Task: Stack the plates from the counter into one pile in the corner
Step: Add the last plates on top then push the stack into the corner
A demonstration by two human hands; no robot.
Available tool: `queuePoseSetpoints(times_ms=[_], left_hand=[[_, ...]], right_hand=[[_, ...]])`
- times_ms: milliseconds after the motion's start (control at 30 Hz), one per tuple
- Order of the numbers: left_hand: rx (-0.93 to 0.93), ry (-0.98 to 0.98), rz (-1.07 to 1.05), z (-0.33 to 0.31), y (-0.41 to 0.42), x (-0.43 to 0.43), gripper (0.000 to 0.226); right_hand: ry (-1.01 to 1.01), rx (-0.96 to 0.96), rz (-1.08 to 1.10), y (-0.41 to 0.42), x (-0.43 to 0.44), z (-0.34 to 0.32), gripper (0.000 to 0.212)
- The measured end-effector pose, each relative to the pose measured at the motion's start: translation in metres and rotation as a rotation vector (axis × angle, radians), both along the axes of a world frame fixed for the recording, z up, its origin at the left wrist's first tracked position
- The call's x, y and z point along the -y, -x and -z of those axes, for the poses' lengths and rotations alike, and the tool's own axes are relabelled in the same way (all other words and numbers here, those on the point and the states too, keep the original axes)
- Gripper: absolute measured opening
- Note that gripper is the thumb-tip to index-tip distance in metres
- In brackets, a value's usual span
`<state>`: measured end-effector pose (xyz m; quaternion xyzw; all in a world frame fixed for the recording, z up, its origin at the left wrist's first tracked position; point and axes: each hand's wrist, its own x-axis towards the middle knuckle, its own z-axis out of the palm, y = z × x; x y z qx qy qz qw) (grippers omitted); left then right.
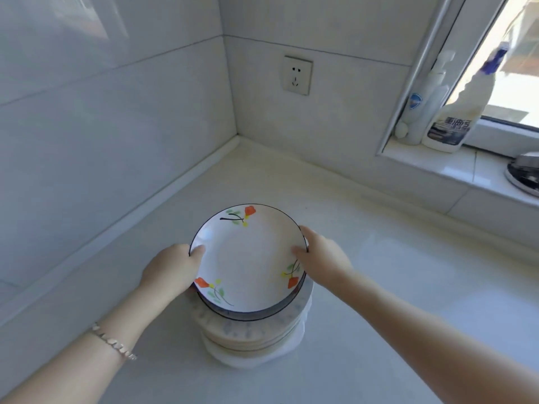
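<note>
A white plate (pixel 248 258) with orange flowers and a thin dark rim tops a pile of several plates (pixel 253 339) on the pale counter (pixel 379 287). My left hand (pixel 172 269) grips the top plate's left rim, thumb lying inside the rim. My right hand (pixel 320 258) grips its right rim the same way. The top plate sits slightly tilted and offset toward the back of the pile. The lower plates are beige and white, mostly hidden under the top one. The wall corner (pixel 237 137) lies beyond the pile.
Tiled walls close the counter at the left and back. A wall socket (pixel 297 74) sits above the corner. On the window sill at the right stand two bottles (pixel 449 123) and a metal object (pixel 525 173). Bare counter stretches between the pile and the corner.
</note>
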<state>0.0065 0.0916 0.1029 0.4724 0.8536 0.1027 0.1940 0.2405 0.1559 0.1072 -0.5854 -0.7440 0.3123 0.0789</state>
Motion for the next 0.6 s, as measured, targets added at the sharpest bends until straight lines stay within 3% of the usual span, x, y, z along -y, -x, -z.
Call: queuePoseSetpoints(times_ms=[200, 433, 533, 600], left_hand=[[-0.200, 0.097, 0.065, 0.004, 0.001, 0.003, 0.046], [-0.259, 0.040, 0.032, 0.006, -0.004, 0.009, 0.050], [-0.187, -0.049, -0.042, 0.008, -0.008, 0.014, 0.051], [-0.050, -0.148, -0.173, 0.011, -0.010, 0.022, 0.050]], right_hand=[[-0.075, 0.166, -0.010, 0.005, -0.004, 0.008, 0.040], [-0.110, 0.138, 0.036, 0.000, 0.004, 0.017, 0.037], [-0.050, -0.002, 0.051, -0.003, 0.005, 0.021, 0.042], [0.028, -0.239, 0.151, -0.010, 0.010, 0.024, 0.039]])
